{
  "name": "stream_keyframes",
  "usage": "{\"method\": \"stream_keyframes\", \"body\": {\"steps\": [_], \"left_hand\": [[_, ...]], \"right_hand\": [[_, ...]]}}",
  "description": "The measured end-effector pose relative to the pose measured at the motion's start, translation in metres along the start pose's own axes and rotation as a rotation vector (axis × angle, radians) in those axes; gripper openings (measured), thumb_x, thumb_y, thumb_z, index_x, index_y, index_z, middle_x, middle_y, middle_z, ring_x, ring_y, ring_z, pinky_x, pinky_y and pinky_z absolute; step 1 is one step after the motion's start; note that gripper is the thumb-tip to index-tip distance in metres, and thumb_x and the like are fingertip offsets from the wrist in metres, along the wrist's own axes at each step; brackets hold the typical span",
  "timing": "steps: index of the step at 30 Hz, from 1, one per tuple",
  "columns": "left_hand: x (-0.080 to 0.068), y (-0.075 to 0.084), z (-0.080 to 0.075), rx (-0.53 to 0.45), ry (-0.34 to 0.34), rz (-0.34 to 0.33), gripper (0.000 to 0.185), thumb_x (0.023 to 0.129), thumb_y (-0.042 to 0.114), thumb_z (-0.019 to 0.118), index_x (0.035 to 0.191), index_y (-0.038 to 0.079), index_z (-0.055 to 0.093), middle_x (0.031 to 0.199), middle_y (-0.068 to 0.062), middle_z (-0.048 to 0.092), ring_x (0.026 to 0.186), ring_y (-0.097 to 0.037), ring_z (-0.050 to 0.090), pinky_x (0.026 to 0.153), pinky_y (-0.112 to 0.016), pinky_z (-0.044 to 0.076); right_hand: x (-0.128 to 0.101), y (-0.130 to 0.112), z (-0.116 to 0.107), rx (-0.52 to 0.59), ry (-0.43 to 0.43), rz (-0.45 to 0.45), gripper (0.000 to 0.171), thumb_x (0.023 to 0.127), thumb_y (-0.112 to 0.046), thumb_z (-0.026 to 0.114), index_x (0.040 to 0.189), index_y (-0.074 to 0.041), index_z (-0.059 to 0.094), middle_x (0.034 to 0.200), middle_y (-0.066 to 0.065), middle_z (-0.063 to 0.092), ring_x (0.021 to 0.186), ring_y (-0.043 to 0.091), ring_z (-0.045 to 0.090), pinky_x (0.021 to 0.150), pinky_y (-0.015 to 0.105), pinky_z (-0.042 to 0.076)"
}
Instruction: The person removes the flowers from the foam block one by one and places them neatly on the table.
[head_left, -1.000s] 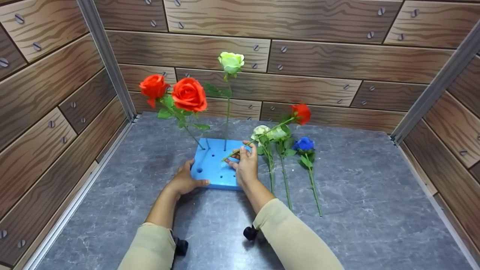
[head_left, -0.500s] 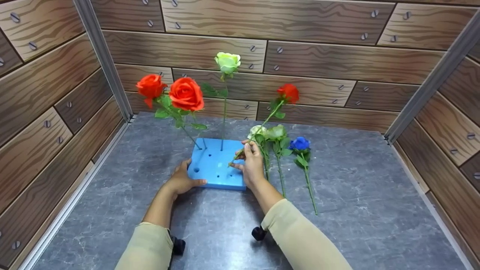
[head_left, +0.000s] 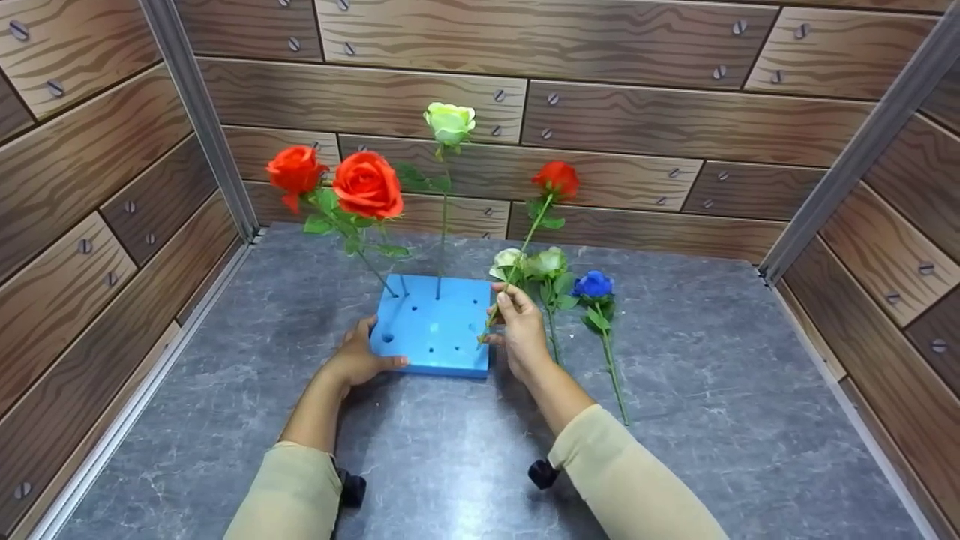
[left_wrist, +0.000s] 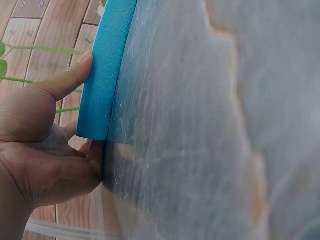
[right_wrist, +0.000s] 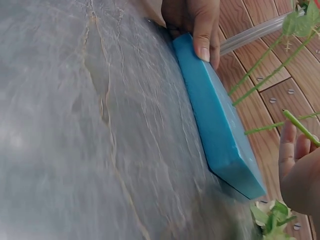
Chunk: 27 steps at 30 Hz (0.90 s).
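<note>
Near blue block [head_left: 442, 322], held rose [head_left: 556, 180] more upright

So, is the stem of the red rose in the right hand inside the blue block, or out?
The stem is out: in the right wrist view it ends in the air, apart from the blue block.

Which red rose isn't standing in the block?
The rightmost red rose, its stem pinched in the right hand with the lower end free. The other two red roses stand in the blue block.
</note>
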<state>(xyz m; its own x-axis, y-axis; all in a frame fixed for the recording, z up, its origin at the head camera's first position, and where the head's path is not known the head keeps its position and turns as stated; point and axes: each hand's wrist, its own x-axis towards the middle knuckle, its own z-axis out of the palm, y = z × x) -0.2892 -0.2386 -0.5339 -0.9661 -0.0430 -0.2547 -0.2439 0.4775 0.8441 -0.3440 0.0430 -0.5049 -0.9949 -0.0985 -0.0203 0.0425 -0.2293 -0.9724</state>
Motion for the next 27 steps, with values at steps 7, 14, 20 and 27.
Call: {"method": "stream_keyframes", "body": {"steps": [7, 14, 20, 27], "left_hand": [[-0.001, 0.000, 0.000, -0.003, -0.003, 0.003, 0.114, 0.090, 0.032, 0.090, 0.173, 0.005, 0.017, 0.176, -0.032, 0.015, 0.165, -0.053, 0.017, 0.132, -0.066, 0.026], [-0.001, 0.000, 0.000, -0.013, -0.014, 0.003, 0.114, 0.091, 0.032, 0.089, 0.173, 0.006, 0.015, 0.177, -0.031, 0.012, 0.166, -0.052, 0.015, 0.133, -0.065, 0.025], [-0.002, -0.001, 0.000, -0.013, -0.022, 0.003, 0.115, 0.091, 0.033, 0.089, 0.173, 0.006, 0.014, 0.177, -0.032, 0.010, 0.165, -0.053, 0.014, 0.133, -0.066, 0.025], [-0.002, 0.001, -0.001, -0.010, -0.018, 0.006, 0.116, 0.091, 0.033, 0.089, 0.174, 0.006, 0.013, 0.177, -0.032, 0.010, 0.165, -0.054, 0.014, 0.132, -0.067, 0.024]], "right_hand": [[-0.007, -0.010, -0.016, -0.075, 0.025, 0.050, 0.033, 0.114, -0.016, 0.056, 0.145, -0.010, 0.067, 0.095, 0.003, 0.067, 0.078, 0.013, 0.061, 0.055, 0.027, 0.060], [-0.016, -0.016, -0.030, -0.097, -0.012, 0.094, 0.038, 0.111, -0.010, 0.060, 0.149, -0.005, 0.064, 0.096, 0.002, 0.059, 0.080, 0.014, 0.058, 0.059, 0.032, 0.064], [-0.022, -0.022, -0.043, -0.133, -0.037, 0.128, 0.039, 0.110, -0.009, 0.063, 0.148, -0.004, 0.064, 0.095, 0.002, 0.058, 0.079, 0.014, 0.059, 0.059, 0.033, 0.064], [-0.026, -0.029, -0.060, -0.169, -0.090, 0.166, 0.040, 0.109, -0.007, 0.063, 0.150, -0.004, 0.063, 0.096, 0.002, 0.060, 0.083, 0.015, 0.062, 0.061, 0.034, 0.065]]}}
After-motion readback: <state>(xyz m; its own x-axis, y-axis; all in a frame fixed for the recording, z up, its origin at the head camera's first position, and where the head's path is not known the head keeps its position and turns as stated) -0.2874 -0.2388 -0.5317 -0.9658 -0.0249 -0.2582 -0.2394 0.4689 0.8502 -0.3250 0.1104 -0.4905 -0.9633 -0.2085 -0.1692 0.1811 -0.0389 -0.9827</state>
